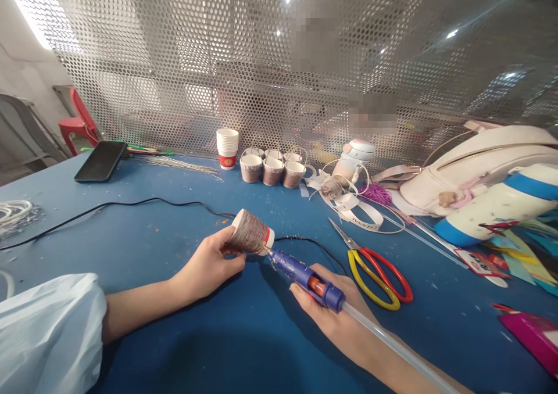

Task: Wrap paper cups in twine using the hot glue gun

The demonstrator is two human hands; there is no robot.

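Note:
Tilted on its side above the table, a paper cup (249,232) is wrapped most of the way in brownish-grey cord, with a red and white band bare near one end. My left hand (214,261) is closed around the cup's open-rim side. In my right hand (328,301) I grip a blue hot glue gun (300,272), a long clear glue stick (387,339) running out of its back. The gun's nozzle touches or nearly touches the cup at the edge of the wrapped cord. Some of my right fingers are hidden under the gun.
Scissors (366,266) with red and yellow handles lie right of the gun. Several wrapped cups (273,171) and a paper cup stack (227,149) stand behind. A phone (101,161), ribbon (349,202), bottle (501,208) and pale bag (483,156) surround the workspace. A black cable (131,201) crosses the table.

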